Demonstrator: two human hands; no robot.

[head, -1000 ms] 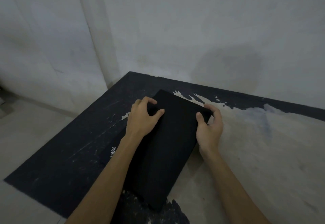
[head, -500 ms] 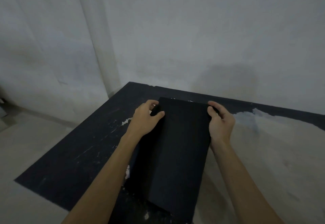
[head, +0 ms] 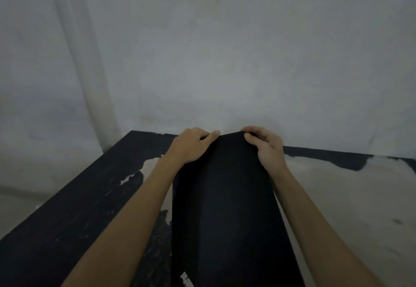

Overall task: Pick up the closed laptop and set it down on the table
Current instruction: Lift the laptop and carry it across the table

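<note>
The closed black laptop is raised off the table, its far end tilted up toward the wall and its near end running out of the bottom of the view. My left hand grips the far left corner, thumb on top. My right hand grips the far right corner, fingers curled over the edge. Both forearms run alongside the laptop. Below it lies the worn table, black paint at the left and bare pale patches at the right.
A pale wall stands right behind the table's far edge. The table's left edge drops to a light floor. A vertical pale strip runs down the wall at the left.
The laptop has been lifted from flat on the table and swung straight ahead of me, its far end raised. Both hands moved up and toward the wall with it.
</note>
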